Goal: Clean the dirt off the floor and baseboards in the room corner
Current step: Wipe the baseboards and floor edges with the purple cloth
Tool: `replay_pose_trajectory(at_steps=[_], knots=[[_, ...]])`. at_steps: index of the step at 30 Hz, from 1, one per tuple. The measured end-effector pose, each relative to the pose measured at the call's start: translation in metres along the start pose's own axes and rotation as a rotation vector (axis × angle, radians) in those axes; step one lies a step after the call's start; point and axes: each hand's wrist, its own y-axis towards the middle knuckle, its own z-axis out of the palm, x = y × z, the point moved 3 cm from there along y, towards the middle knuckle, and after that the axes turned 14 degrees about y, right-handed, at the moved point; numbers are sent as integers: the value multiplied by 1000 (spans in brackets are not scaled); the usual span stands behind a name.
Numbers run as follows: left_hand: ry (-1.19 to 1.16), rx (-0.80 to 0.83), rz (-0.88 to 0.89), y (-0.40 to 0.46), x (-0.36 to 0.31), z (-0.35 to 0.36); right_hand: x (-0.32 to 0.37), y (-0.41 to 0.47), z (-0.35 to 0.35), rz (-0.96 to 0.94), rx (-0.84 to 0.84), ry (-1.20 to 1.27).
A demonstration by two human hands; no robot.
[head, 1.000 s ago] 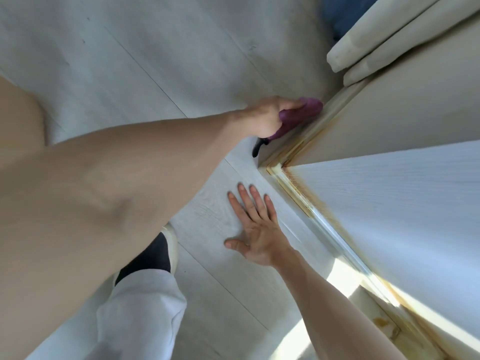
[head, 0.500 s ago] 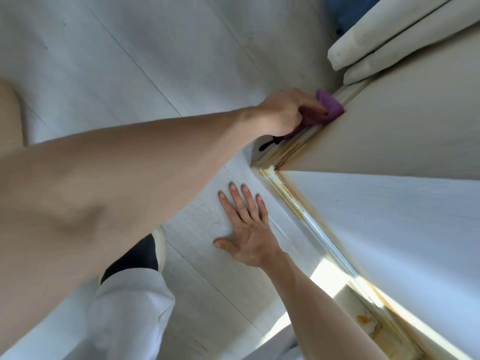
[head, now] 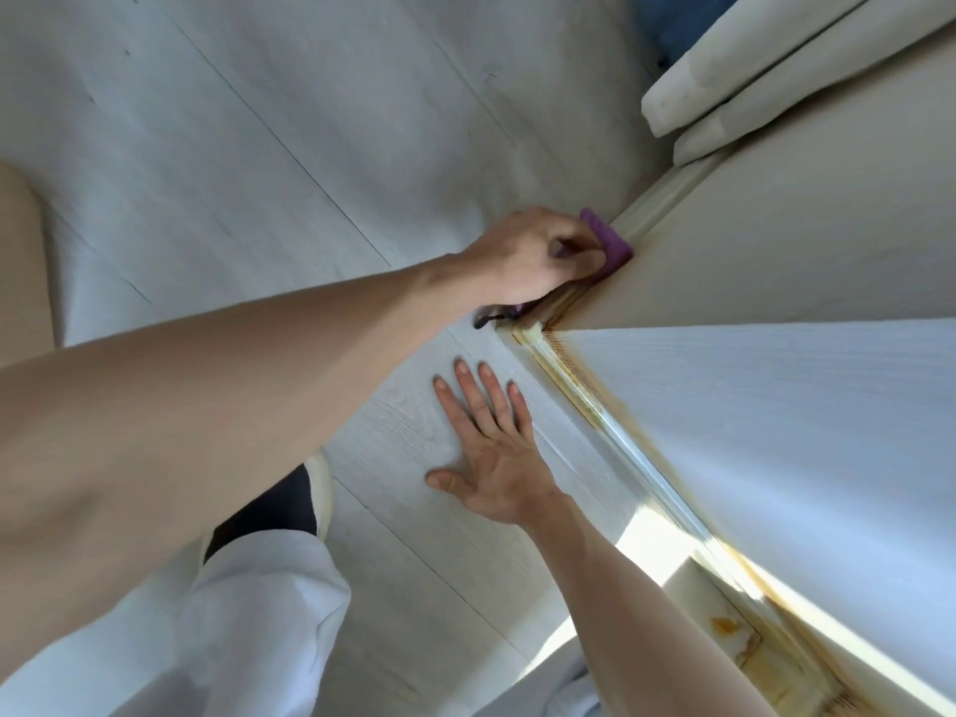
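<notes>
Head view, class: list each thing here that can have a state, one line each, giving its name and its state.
left hand: fingers curled round the purple cloth, pressing it to the baseboard.
purple cloth: bunched, held against the baseboard beside the corner.
right hand: flat on the floor, fingers straight and spread.
baseboard: streaked with yellow-brown grime along the white wall.
floor: pale planks; orange stain near the baseboard at lower right.

floor [head: 289,147]: we see pale wood-grain planks, matt, with thin dark seams
baseboard [head: 615,432]: we see a glossy strip, stained with yellow-brown grime along its top edge
wall panel [head: 776,432]: white, fine ribbed texture, matt
purple cloth [head: 608,240]: soft, matt fabric
trouser leg [head: 233,613]: smooth white cloth
cushions [head: 750,69]: cream cloth, matt
</notes>
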Motion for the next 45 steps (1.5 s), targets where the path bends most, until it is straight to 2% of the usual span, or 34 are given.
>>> replay_pose_trajectory(at_steps=[6,8,11,16,18,21,27,30,32,37,40,42,45], knots=[[78,-122,11,27,-11,3,-2,1,0,-13,-26,-1],[148,-109,26,8,-1,5,-1,0,0,-24,-40,15],[131,-75,36,-31,16,6,-2,-1,0,-21,-49,24],[225,-80,40,22,-12,-4,-2,-1,0,-15,-42,14],[252,-75,44,15,-5,-4,0,-1,0,-18,-34,7],[235,-32,122,-23,13,-3,-1,-2,1,-18,-38,15],[186,-78,35,19,-12,-4,-1,-1,0,-12,-26,8],[194,-86,77,-9,9,-1,-2,-1,1,-19,-39,10],[181,-35,63,-32,20,-3,-3,0,1,-15,-32,2],[134,-102,33,9,-4,-6,-3,0,1,-5,-21,-5],[168,-117,43,-19,10,-3,-2,0,1,-13,-30,6],[148,-69,32,-42,18,-5,-2,-1,1,-14,-40,0],[152,-102,36,-17,3,-10,-2,0,2,-13,-35,-9]])
